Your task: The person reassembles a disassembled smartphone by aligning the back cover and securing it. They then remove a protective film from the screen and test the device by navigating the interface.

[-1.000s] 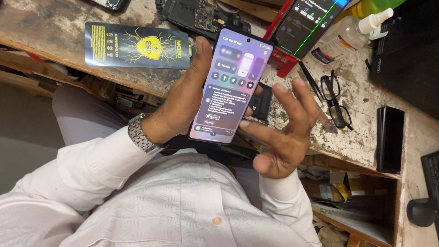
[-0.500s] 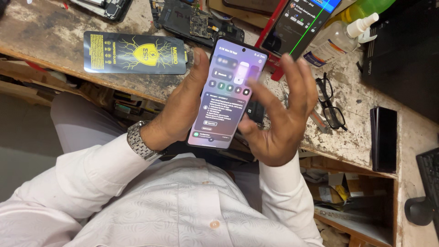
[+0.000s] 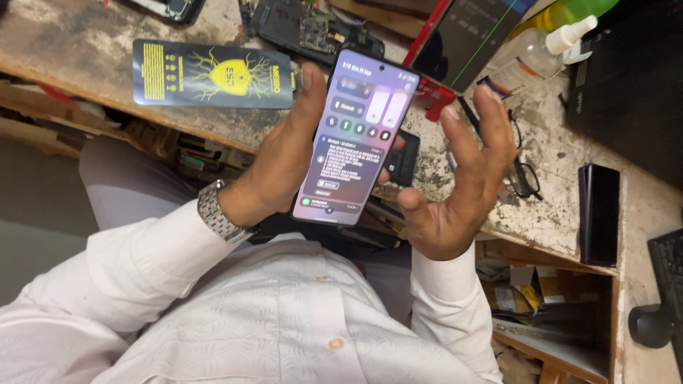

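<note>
My left hand (image 3: 281, 160) grips a lit smartphone (image 3: 356, 135) by its left edge, screen up, showing a panel of toggles and a notification. My right hand (image 3: 459, 178) hovers just right of the phone with fingers spread and curled, thumb close to the phone's right edge, holding nothing. A metal watch (image 3: 217, 213) sits on my left wrist. Both arms wear white sleeves over a white shirt.
A worn, dirty workbench (image 3: 78, 43) holds a black-and-yellow flat package (image 3: 213, 73), an opened phone with bare circuit board (image 3: 306, 28), a red-framed screen (image 3: 473, 35), a spray bottle (image 3: 537, 50), eyeglasses (image 3: 523, 178) and a black box (image 3: 597, 213). A shelf opening lies below right.
The phone's screen panel has changed to show a notification. My right hand has drawn away from the screen to the right, fingers now spread apart.
</note>
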The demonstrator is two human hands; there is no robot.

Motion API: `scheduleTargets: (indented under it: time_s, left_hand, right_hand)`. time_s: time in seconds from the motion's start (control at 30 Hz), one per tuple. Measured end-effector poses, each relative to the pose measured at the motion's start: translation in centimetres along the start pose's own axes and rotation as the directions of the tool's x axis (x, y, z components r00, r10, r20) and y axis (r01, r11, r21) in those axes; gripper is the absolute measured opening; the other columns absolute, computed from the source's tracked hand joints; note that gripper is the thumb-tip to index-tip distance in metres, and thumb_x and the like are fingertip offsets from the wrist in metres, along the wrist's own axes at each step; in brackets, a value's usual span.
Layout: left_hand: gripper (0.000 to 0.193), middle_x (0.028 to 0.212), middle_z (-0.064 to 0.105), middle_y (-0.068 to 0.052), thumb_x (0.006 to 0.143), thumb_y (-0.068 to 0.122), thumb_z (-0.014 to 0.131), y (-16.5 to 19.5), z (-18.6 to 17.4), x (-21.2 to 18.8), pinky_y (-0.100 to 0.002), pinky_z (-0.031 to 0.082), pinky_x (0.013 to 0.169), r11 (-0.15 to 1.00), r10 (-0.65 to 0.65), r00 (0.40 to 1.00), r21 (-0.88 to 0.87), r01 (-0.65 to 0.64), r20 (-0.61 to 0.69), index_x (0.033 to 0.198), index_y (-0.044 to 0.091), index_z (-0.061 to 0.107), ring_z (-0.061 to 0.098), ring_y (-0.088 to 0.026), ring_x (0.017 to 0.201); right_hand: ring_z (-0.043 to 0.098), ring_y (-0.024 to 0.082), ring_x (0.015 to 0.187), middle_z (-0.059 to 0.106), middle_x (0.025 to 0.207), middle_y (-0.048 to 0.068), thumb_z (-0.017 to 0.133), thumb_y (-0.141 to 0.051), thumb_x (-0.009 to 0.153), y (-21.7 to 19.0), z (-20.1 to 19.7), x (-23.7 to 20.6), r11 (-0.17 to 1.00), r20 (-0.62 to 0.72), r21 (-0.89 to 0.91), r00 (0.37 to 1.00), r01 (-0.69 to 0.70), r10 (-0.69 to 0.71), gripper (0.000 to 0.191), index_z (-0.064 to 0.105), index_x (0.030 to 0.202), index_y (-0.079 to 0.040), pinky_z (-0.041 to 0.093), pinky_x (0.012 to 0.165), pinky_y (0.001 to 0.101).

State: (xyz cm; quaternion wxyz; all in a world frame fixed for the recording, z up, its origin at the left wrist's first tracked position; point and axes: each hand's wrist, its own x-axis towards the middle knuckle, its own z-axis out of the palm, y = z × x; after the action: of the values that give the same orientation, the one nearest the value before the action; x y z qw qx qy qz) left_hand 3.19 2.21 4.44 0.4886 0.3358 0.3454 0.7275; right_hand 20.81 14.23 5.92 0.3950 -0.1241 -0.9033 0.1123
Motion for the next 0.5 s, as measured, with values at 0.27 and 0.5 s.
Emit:
scheduleTargets:
  time_s: [0.27, 0.5]
  left_hand:
    - [0.106, 0.117, 0.072, -0.025, 0.090, 0.087, 0.026, -0.3, -0.2, 0.6, -0.041, 0.071, 0.083, 0.995, 0.075, 0.997, 0.064, -0.075, -0.008, 0.145, 0.000, 0.050, 0.078, -0.029, 0.099]
    - [0.106, 0.114, 0.071, -0.024, 0.091, 0.088, 0.027, -0.8, -0.5, 1.1, -0.040, 0.070, 0.078, 0.996, 0.087, 0.996, 0.017, -0.086, -0.025, 0.141, -0.001, 0.053, 0.078, -0.028, 0.093]
  right_hand:
    - [0.042, 0.032, 0.150, 0.050, 0.154, 0.014, 0.036, -0.075, 0.103, -0.4, -0.4, -0.6, 0.998, 0.008, 0.056, 1.000, 0.024, -0.025, 0.072, 0.072, 0.124, -0.016, 0.034, 0.125, 0.0471]
    - [0.037, 0.033, 0.150, 0.051, 0.153, 0.013, 0.044, -0.074, 0.099, -1.1, -0.4, -1.6, 0.986, 0.132, 0.080, 0.979, 0.143, -0.153, 0.069, 0.082, 0.111, -0.019, 0.032, 0.126, 0.0457]
